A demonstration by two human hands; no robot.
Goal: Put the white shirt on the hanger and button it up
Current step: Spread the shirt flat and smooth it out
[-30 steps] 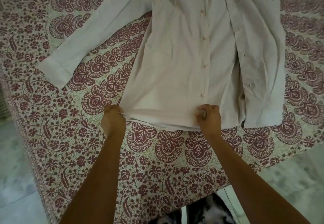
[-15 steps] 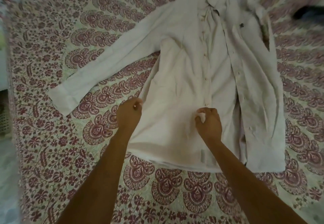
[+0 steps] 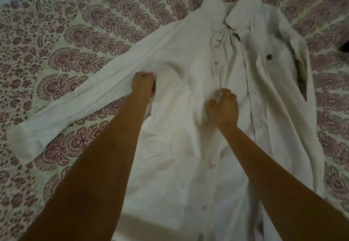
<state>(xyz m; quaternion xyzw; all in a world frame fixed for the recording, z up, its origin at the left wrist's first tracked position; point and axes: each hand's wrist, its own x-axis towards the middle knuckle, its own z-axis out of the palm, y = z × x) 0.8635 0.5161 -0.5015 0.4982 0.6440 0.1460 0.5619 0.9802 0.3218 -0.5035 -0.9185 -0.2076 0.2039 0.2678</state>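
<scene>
A white shirt (image 3: 188,146) lies front-up on a patterned bedspread (image 3: 75,33), one sleeve (image 3: 75,106) stretched left. The left hand (image 3: 142,85), clenched tight, grips fabric under that sleeve; the right hand (image 3: 224,108), fingers curled, pinches cloth beside the buttons (image 3: 212,166).

shirt (image 3: 188,146) flat on the bedspread (image 3: 75,38) — collar (image 3: 243,14) far, sleeve (image 3: 75,108) left.

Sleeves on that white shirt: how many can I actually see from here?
2. The spread sleeve stretches out to the left across the patterned bedspread; the folded sleeve lies down along the white shirt's right edge. Neither looks hidden.
</scene>
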